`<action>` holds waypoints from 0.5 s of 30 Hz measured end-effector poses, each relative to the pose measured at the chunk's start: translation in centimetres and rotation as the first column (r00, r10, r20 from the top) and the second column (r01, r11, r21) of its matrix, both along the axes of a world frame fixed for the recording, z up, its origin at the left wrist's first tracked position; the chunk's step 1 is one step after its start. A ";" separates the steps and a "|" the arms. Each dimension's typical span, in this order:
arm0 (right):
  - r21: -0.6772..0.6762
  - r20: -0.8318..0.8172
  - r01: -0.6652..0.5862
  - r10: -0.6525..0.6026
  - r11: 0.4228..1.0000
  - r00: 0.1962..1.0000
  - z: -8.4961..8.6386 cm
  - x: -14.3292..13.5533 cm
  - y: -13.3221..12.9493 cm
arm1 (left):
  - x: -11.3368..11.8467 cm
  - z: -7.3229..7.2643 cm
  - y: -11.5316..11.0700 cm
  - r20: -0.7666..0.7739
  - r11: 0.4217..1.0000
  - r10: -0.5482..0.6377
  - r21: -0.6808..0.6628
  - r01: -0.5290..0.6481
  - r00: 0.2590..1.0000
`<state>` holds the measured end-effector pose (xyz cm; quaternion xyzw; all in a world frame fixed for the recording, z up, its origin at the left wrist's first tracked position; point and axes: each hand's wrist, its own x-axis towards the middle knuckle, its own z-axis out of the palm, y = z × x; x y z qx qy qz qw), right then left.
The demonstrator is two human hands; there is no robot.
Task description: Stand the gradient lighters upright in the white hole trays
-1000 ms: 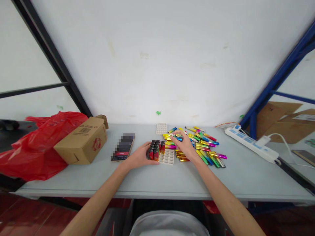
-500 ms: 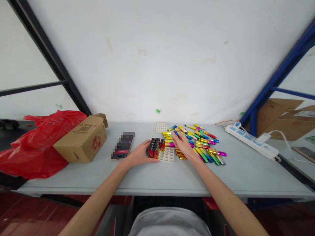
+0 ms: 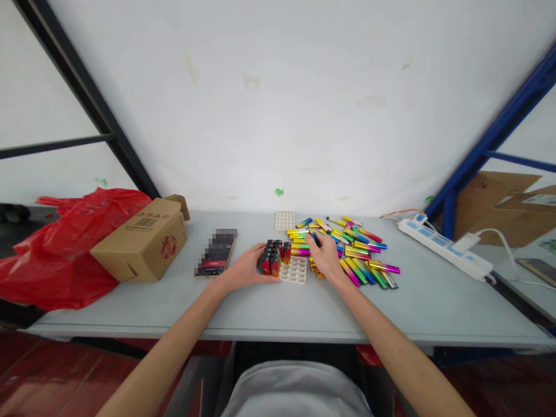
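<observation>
A pale tray with rows of round holes (image 3: 295, 271) lies at the middle of the table. Several lighters (image 3: 271, 259), red with black tops, stand upright packed in its left part. My left hand (image 3: 248, 269) curls round that left end, thumb along the front and fingers behind, holding the tray and its lighters. Between the thumb and fingers of my right hand (image 3: 325, 255) is a lighter, whose dark end shows. Below and around that hand spreads a loose pile of shiny multicoloured lighters (image 3: 358, 253), some partly hidden by it.
A second holed tray (image 3: 285, 220) lies near the wall. To the left are a phone (image 3: 217, 253), a cardboard box (image 3: 141, 240) and a red plastic bag (image 3: 69, 249). A white power strip (image 3: 445, 246) with cables lies at the right.
My right hand has turned the lighter slightly, and its dark end now shows more plainly. The left hand stays round the tray. The view has shifted a little.
</observation>
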<state>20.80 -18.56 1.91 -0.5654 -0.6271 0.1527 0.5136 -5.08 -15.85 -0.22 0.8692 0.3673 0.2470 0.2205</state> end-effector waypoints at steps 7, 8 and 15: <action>-0.015 0.046 -0.043 0.043 0.999 0.998 0.1 -0.3 -0.4 | 0.0 -0.1 0.0 -0.001 1.000 -0.005 0.013 0.005 1.000; -0.025 0.057 -0.038 0.039 0.999 0.998 0.0 -0.3 -0.4 | 0.0 -0.1 0.0 0.000 1.000 -0.005 0.014 0.005 1.000; -0.034 0.115 -0.104 0.107 0.994 0.988 0.3 -0.4 -0.8 | 0.2 0.3 -0.2 -0.004 1.000 -0.001 -0.006 0.000 1.000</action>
